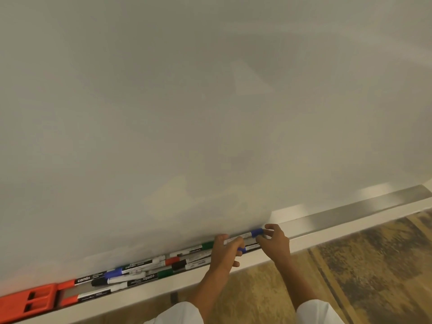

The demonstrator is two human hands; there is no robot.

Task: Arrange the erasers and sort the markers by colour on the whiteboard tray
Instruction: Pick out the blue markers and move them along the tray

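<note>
The metal whiteboard tray runs from lower left up to the right. A jumble of white markers with blue, green, red and black caps lies in it. An orange eraser sits at the tray's far left end. My left hand is closed around a blue-capped marker in the tray. My right hand pinches the blue cap of another marker lying along the back of the tray.
The blank whiteboard fills the upper view. A white ledge fronts the tray. Below it is patterned brown and yellow carpet. White sleeves show at the bottom edge.
</note>
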